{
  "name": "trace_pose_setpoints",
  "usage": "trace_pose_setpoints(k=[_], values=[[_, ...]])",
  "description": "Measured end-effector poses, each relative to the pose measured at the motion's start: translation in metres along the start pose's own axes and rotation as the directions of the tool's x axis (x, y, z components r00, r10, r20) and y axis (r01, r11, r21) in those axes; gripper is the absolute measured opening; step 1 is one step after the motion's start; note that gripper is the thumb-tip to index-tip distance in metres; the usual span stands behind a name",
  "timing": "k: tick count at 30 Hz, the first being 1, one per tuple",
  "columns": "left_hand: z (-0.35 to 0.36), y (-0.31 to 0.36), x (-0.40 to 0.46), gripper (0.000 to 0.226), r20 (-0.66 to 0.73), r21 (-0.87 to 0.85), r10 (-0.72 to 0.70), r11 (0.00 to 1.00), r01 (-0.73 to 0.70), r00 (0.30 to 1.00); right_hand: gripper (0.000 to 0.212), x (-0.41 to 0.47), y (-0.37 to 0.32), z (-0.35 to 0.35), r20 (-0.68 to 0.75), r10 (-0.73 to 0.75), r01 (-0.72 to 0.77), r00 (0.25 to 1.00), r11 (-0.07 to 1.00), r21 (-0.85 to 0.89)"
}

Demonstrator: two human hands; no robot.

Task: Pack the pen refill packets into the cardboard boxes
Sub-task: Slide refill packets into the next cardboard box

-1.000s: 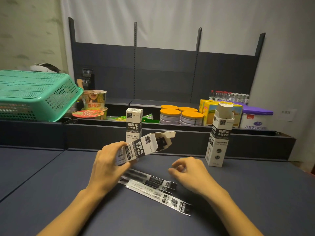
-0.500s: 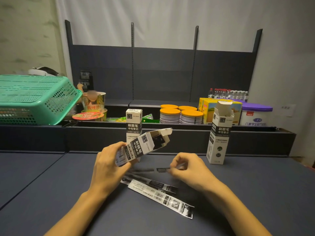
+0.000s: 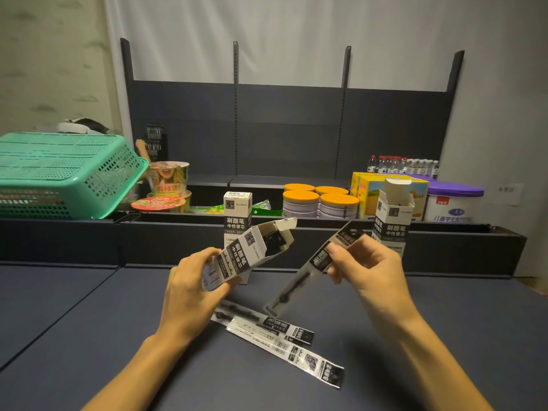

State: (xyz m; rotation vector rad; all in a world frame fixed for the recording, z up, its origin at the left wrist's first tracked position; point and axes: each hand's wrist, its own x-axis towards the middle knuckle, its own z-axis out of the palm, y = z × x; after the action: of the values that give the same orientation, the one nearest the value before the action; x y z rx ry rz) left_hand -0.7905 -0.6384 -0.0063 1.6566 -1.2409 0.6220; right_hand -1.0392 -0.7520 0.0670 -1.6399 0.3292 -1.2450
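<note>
the right hand (image 3: 367, 268) has lifted a packet (image 3: 314, 268) off the tabletop (image 3: 89, 336) and pinches it, angled toward the open box (image 3: 246, 256) gripped by the left hand (image 3: 192, 292), ready for insertion.

Single head-worn view, forward and slightly down over the near dark table (image 3: 89, 336) toward the shelving (image 3: 290, 137).
</note>
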Motion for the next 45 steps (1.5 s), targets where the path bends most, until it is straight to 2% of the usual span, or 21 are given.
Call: trace_pose_setpoints(k=[4, 11, 14, 20, 25, 30, 37, 41, 45], values=[[0.000, 0.000, 0.000, 0.056, -0.006, 0.002, 0.004, 1.000, -0.004, 1.000, 0.009, -0.001, -0.004, 0.003, -0.046, 0.022, -0.019, 0.999, 0.998, 0.064], [0.000, 0.001, -0.001, 0.057, 0.002, 0.011, -0.002, 1.000, 0.001, 1.000, 0.010, 0.001, -0.017, -0.004, -0.297, -0.051, 0.102, 0.953, 0.983, 0.156], [0.000, 0.001, 0.000, 0.057, 0.008, 0.013, 0.005, 1.000, -0.005, 1.000, 0.017, 0.000, -0.019, -0.003, -0.324, -0.088, 0.148, 0.942, 0.975, 0.165], [0.002, -0.002, -0.002, 0.062, 0.027, 0.020, 0.015, 1.000, -0.016, 1.000, 0.015, -0.003, -0.019, 0.004, -0.353, -0.133, 0.196, 0.926, 0.969, 0.150], [0.001, 0.000, -0.002, 0.064, 0.032, 0.018, 0.021, 1.000, -0.021, 0.999, 0.006, -0.007, -0.017, 0.008, -0.337, -0.168, 0.216, 0.926, 0.970, 0.110], [0.001, 0.002, -0.002, 0.064, 0.030, 0.020, 0.028, 0.999, -0.029, 0.999, 0.005, -0.009, -0.009, 0.013, -0.307, -0.262, 0.274, 0.915, 0.962, -0.004], [0.000, 0.005, -0.001, 0.060, 0.042, 0.001, 0.073, 0.997, -0.073, 0.996, 0.004, -0.007, 0.008, 0.026, -0.171, -0.291, 0.286, 0.941, 0.957, -0.050], [0.002, 0.006, -0.002, 0.060, 0.056, -0.025, 0.101, 0.995, -0.100, 0.993, 0.015, -0.006, 0.022, 0.034, -0.030, -0.219, 0.211, 0.975, 0.965, -0.156], [0.003, 0.003, -0.002, 0.060, 0.063, -0.009, 0.109, 0.994, -0.108, 0.992, 0.030, -0.004, 0.029, 0.035, 0.038, -0.217, 0.217, 0.976, 0.923, -0.318]])
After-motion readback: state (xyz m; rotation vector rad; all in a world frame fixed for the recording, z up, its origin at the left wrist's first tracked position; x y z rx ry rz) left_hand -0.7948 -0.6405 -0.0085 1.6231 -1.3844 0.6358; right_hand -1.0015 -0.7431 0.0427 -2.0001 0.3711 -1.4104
